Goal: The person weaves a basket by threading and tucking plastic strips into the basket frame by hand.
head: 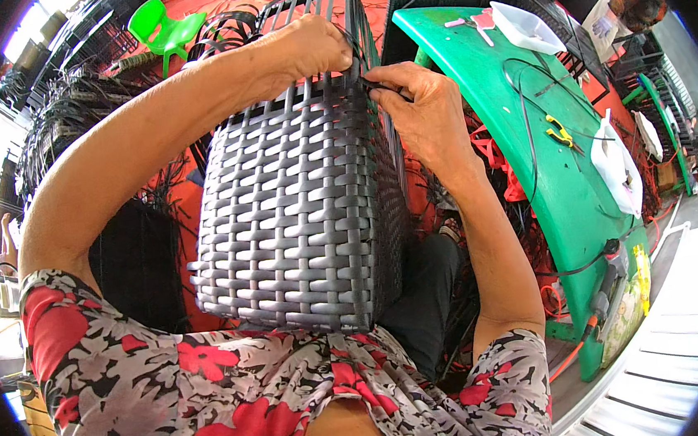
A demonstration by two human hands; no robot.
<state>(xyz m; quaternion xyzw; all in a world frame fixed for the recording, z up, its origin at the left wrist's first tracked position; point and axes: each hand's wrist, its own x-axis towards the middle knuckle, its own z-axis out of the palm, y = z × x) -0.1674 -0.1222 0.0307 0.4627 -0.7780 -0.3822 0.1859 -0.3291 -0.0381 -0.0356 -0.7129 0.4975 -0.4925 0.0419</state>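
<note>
A partly woven basket-like frame of flat dark plastic strips (287, 217) rests in front of my body, its far end showing bare bars. My left hand (324, 46) is at the upper edge of the weave, its fingers closed near a dark strip at the corner; whether they pinch it is hard to see. Just to the right, my right hand (416, 97) pinches a dark strip between thumb and forefinger beside the same corner. Loose strips (227, 32) curl up behind my left forearm.
On the right a green table (494, 99) carries yellow-handled pliers (559, 131), a white tray (528, 28), a white plastic container (615, 166) and a corded tool (607, 286). A green chair (164, 28) stands at the upper left. Dark woven pieces lie around on the red floor covering.
</note>
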